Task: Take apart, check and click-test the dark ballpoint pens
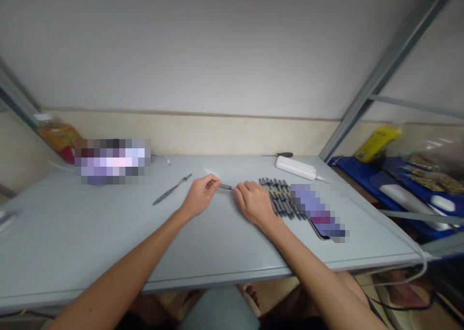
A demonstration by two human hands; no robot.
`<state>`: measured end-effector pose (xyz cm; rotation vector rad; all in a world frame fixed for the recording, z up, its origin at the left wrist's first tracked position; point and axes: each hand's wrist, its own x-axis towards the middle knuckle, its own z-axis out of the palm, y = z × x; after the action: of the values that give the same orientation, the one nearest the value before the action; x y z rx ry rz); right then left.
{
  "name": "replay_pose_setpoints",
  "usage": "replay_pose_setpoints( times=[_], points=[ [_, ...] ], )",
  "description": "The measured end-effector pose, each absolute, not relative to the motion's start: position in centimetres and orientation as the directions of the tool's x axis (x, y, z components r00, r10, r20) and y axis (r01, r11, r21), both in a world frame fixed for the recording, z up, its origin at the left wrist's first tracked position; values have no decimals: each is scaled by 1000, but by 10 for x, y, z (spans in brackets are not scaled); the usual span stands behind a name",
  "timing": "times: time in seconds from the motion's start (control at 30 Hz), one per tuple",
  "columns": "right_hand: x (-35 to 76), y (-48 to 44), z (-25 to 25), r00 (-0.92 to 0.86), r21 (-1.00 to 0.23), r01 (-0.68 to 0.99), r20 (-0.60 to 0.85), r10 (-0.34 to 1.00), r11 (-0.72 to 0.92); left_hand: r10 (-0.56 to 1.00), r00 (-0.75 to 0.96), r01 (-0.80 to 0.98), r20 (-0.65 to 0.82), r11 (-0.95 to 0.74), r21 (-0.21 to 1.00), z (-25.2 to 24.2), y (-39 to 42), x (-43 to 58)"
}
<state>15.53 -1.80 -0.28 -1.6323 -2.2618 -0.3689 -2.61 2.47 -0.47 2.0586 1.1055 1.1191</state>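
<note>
A slim grey pen [227, 187] spans the gap between my two hands, low over the desk. The fingers of my left hand [200, 194] are pinched around its left end. At the opposite end, my right hand [254, 202] has its bent fingers closed on the tip; its fingertips are partly hidden. Left of my left hand lies another grey pen [166, 193], slanting across the desk. Several similar grey pens [284, 204] lie side by side in rows just right of my right hand, which covers part of them.
A white power strip [295, 168] and a screwdriver [284, 154] lie at the back of the grey desk [108, 243]. A blurred-out phone-like object [319, 214] is on the right. An orange bottle [60, 134] stands at the back left beside a blurred-out item [112, 161].
</note>
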Motion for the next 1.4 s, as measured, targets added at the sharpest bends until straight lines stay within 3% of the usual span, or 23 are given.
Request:
replay_pose_setpoints(
  times=[0.17,0.37,0.5,0.7,0.93,1.07,1.2,1.4],
  points=[
    [160,-15,-5,-320,-28,926,464,826,375,905,265,223,332,-392,892,-8,28,-28],
    [168,-14,-8,-270,-168,886,572,775,432,911,311,126,271,-322,938,-9,30,-28],
    [170,-16,-7,-244,-241,864,568,786,442,927,293,99,234,-273,957,-8,32,-30],
    [175,-16,-4,-43,-555,766,461,886,326,952,214,50,220,-235,971,-10,37,-35],
    [178,-8,-8,67,-833,440,404,912,337,963,185,1,195,-198,980,-11,39,-35],
    [180,-6,-8,81,-887,338,361,929,315,972,170,-25,165,-163,986,-11,39,-34],
    [180,-7,-7,43,-887,393,282,958,244,973,164,-32,163,-160,987,-11,38,-34],
    [180,-6,-8,62,-892,293,376,924,344,976,148,-58,160,-153,986,-8,37,-34]
  ],
)
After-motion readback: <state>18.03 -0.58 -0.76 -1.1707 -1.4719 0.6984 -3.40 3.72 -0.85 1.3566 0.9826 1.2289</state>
